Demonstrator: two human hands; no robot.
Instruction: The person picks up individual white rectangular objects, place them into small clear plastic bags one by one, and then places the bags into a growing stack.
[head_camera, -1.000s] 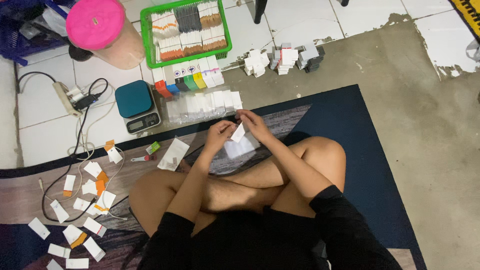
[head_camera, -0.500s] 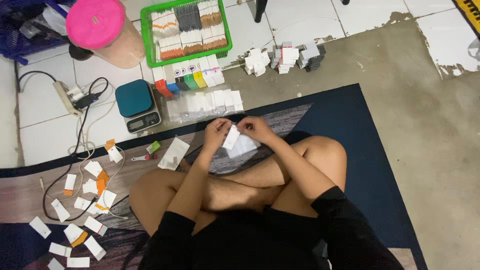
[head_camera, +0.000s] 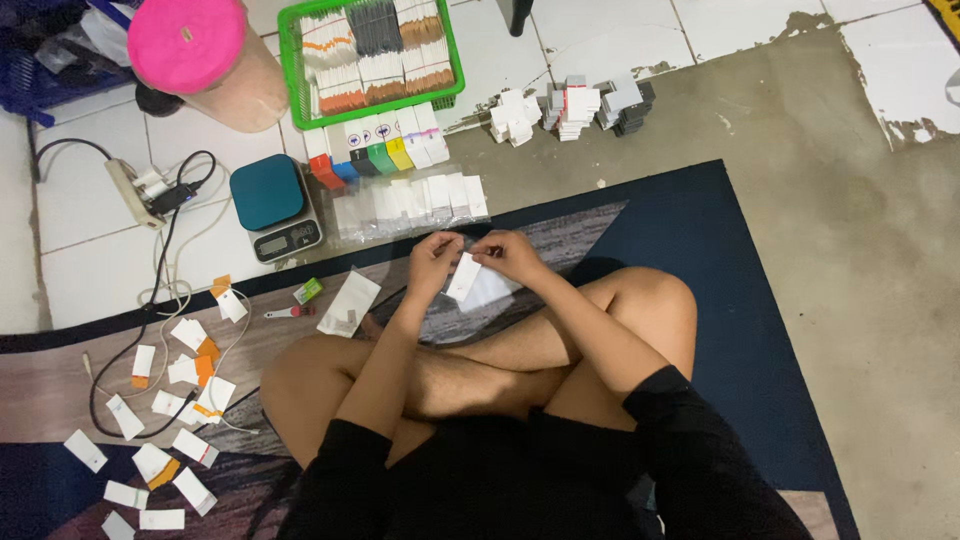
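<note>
Starting at the far left: small white slips (head_camera: 150, 420), some with orange ends, strewn over the rug's patterned part, the lowest ones cut off by the frame edge; a white power strip (head_camera: 135, 187) on the tiles with dark cables looping down among the slips, plug details too small to make out; above, a round tub with a pink lid (head_camera: 187, 45), contents hidden, and beside it a dark blue basket mostly cropped out. Next, a teal kitchen scale (head_camera: 272, 205) on the tile, display unreadable; below it a flat clear sachet (head_camera: 348, 303) and a tiny green item, kind unclear. Behind, a green tray (head_camera: 290, 60) packed with rows of small packets, top edge cut off; coloured little boxes (head_camera: 372, 148) lined up in front; then a row of white packets under clear wrap (head_camera: 410, 200), hard to separate one from another. Centre: left hand (head_camera: 432, 262) and right hand (head_camera: 510, 252) close together above the crossed legs, fingertips of both pinching narrowly on a small white packet (head_camera: 465, 276) held between them, just over a pale plastic sleeve (head_camera: 495, 290) half hidden under the right wrist; exact finger contact blurred. Further right, small grey and white stacks (head_camera: 575, 105) on bare concrete; dark blue rug (head_camera: 700, 260) running out of frame below
</note>
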